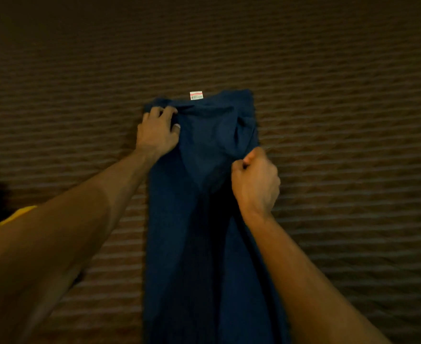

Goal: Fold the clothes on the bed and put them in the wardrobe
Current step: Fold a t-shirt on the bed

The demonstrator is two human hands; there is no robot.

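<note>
Navy blue garment (204, 219) laid lengthwise on the brown ribbed bedspread (341, 108), small white label (196, 95) with a red stripe at its far edge, print too small to read, left hand (158, 131) gripping the top left corner, right hand (255, 181) fisted around the right edge fabric

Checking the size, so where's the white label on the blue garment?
In the head view, the white label sits at the blue garment's far edge, just beyond the left hand.
</note>
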